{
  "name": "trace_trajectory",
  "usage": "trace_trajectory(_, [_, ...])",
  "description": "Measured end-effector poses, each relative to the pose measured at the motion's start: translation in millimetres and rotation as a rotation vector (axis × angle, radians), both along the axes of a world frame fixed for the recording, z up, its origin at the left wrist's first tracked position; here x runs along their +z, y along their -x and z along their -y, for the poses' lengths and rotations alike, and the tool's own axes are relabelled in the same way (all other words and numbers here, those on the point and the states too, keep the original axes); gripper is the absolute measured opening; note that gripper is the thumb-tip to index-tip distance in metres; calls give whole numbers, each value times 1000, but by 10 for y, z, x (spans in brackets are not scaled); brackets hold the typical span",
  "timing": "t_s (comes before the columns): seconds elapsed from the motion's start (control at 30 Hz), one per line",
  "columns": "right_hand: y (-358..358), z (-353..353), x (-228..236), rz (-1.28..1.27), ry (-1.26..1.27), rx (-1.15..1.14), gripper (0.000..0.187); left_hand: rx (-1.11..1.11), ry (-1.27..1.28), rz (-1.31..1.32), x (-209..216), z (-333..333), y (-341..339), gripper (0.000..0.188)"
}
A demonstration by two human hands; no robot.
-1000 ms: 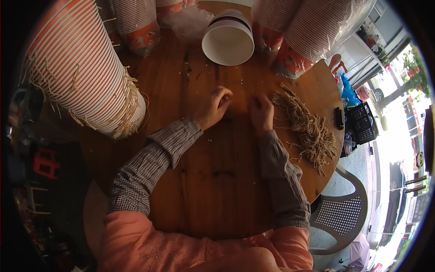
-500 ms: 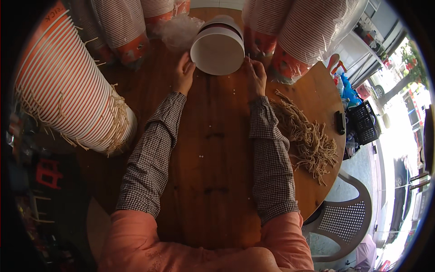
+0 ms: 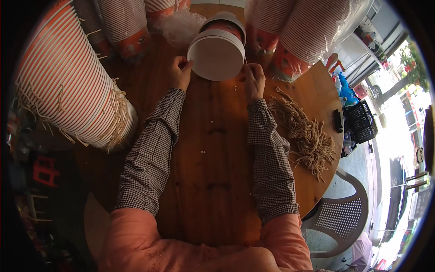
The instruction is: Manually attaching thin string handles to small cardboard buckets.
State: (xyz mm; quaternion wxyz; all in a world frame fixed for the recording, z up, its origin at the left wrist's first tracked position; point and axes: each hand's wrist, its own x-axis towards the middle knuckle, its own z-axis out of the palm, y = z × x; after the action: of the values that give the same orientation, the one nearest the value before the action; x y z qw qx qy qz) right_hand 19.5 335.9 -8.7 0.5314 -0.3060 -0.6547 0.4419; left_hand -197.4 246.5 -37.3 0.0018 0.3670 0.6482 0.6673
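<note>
A white paper cup (image 3: 216, 56) lies on its side at the far end of the round wooden table (image 3: 213, 181), its pale bottom toward me, at the near end of a nested stack. My left hand (image 3: 180, 72) grips its left rim. My right hand (image 3: 253, 80) pinches its right rim. Both forearms in checked sleeves stretch across the table.
Big stacks of orange-and-white paper cups (image 3: 68, 95) with string handles lie at left, and more stand at the back (image 3: 294, 31). A heap of tan cords (image 3: 306, 133) lies at right. A clear plastic bag (image 3: 179, 25) sits behind the cup. A plastic chair (image 3: 340, 217) stands lower right.
A second ago both hands lay on the table's middle near the cords. They reached forward to the white cup, which now sits lower and larger in view, held on both sides.
</note>
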Motion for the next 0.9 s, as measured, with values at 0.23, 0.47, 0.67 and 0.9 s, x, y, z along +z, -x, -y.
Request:
trace_trajectory(0.23, [-48,126,-15,-170,123,236,19,-62,-74,-1,9,146,-18,22])
trace_trajectory(0.47, [-164,354,-90,-158,135,284,18,-105,18,-93,76,593,-107,23])
trace_trajectory(0.67, [-301,691,-60,-231,327,366,22,-153,-57,32,87,1012,-190,37])
trace_trajectory(0.9, [-524,1413,-88,-189,293,576,14,-254,-24,-528,237,1498,-1041,61])
